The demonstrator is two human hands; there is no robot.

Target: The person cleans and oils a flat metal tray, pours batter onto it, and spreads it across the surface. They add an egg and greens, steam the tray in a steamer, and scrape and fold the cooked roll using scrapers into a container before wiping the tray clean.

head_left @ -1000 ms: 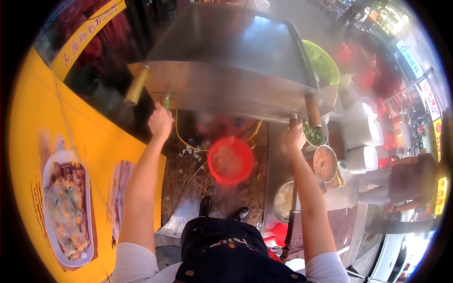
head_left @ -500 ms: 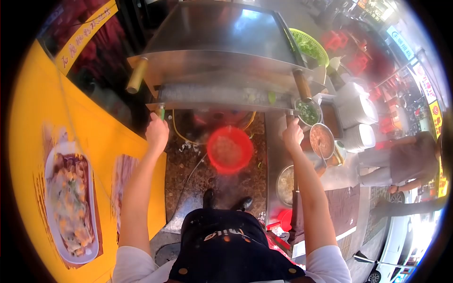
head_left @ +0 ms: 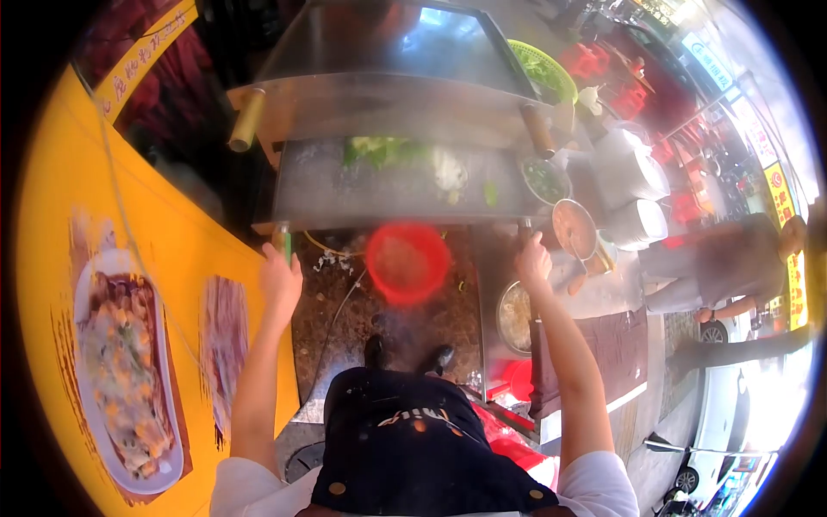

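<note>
Both my hands grip the front handles of a metal steamer drawer [head_left: 314, 189], which is pulled out toward me. My left hand [head_left: 282, 283] is closed around the handle with green on it at the left corner. At the right corner my right hand [head_left: 534, 263] wraps the other handle. Green leaves [head_left: 383, 152] and a whitish lump [head_left: 450, 171] lie on a thin layer in the drawer, blurred by steam. Just above is the upper drawer [head_left: 388, 108], with a wooden handle at each end; nobody touches it.
A red basin [head_left: 408, 263] stands below the drawer. To the right are a bowl of chopped greens [head_left: 546, 178], a pot of reddish sauce [head_left: 574, 228], stacked white containers [head_left: 636, 224] and a green basket [head_left: 547, 69]. A yellow panel [head_left: 164, 233] flanks my left. A person [head_left: 736, 263] stands at far right.
The lower drawer has come farther out toward me, with both hands still on its handles. More of its inside shows, including the green leaves and the whitish lump.
</note>
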